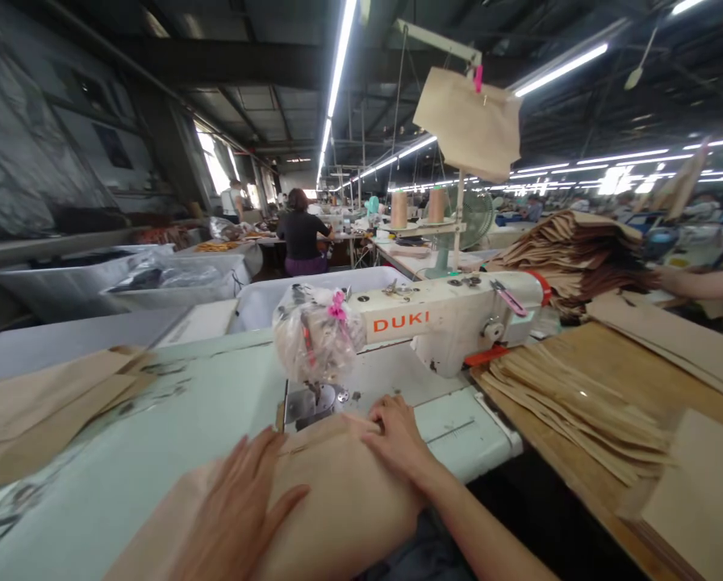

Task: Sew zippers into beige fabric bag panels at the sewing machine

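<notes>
Head view, across a workshop: at the far left, tan pieces lay flat on a pale green table. Next came the person's left hand, its fingers stretched out and its palm down on a tan sheet, resting on it without gripping. The sheet was at the table's near edge, in front of the sewing machine, and its near part sloped down toward the person's body; a thin, darker line ran close to its far edge. The sheet looked light and pliable, stiff enough to hold a broad curve, probably smooth and apt to slide or crease; the far edge seemed the best place to pinch it, with a flat palm steadying the broad part. Just beyond stood the machine's head, wrapped in clear plastic tied with a pink bow. The right hand was at the sheet's far right corner, its fingers curled and its thumb on top, apparently pinching the edge. Farther right, a wooden board bore a bundle of tan strips; a tall stack of tan and brown pieces rose behind it, and at the far right another person's arm reached in toward that stack.
</notes>
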{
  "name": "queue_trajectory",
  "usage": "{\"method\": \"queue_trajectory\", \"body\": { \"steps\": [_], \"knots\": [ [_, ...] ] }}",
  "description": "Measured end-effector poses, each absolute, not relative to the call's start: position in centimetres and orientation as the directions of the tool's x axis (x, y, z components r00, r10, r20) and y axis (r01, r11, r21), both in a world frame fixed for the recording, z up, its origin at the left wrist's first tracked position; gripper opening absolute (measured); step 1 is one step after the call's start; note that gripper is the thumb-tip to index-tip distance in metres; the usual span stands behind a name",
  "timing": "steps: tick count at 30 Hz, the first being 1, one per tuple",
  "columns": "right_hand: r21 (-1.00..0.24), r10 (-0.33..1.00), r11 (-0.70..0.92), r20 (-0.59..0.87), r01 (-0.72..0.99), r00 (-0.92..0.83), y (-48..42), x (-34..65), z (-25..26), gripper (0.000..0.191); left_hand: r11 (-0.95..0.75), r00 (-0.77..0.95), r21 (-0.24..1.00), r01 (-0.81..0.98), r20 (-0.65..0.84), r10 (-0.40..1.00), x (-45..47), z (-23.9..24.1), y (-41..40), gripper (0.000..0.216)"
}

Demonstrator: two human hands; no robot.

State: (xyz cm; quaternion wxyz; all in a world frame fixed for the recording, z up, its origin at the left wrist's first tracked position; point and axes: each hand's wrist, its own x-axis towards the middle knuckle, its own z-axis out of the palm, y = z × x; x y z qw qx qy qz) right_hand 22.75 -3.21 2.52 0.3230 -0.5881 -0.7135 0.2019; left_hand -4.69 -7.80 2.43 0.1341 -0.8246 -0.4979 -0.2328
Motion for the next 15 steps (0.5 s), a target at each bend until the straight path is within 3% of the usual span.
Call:
{"method": "queue_trajectory", "body": {
  "steps": [2,5,7,9,12,15],
  "knots": [
    [-0.706,0.965,0.259,0.221,0.659,-0.142,-3.4,22.4,3.6,0.007,-0.509,0.344,0.196,0.838,0.533,0.773,-1.0,3.0,-5.9,0.049],
    [-0.788,0.926,0.372,0.282,0.490,-0.250,-5.5,22.7,5.1,0.004,-0.537,0.352,0.254,0.804,0.525,0.775,1.7,4.1,-5.2,0.031],
    [-0.856,0.875,0.436,0.332,0.277,-0.351,-7.3,23.4,6.0,0.012,-0.573,0.385,0.280,0.770,0.513,0.767,1.9,4.9,-6.5,0.014],
    [-0.926,0.844,0.376,0.332,0.023,-0.421,-8.7,24.2,7.0,0.027,-0.656,0.465,0.275,0.703,0.519,0.717,1.5,5.8,-8.5,0.021],
    [-0.972,0.873,0.209,0.235,-0.107,-0.428,-9.9,25.1,8.3,0.042,-0.833,0.639,0.064,0.549,0.610,0.468,0.8,7.5,-11.4,0.030],
    [-0.932,0.866,0.325,0.226,0.159,-0.445,-10.7,24.7,8.9,0.032,-0.845,0.749,-0.225,0.485,0.606,0.269,0.6,9.5,-12.8,0.042]
  ]
}}
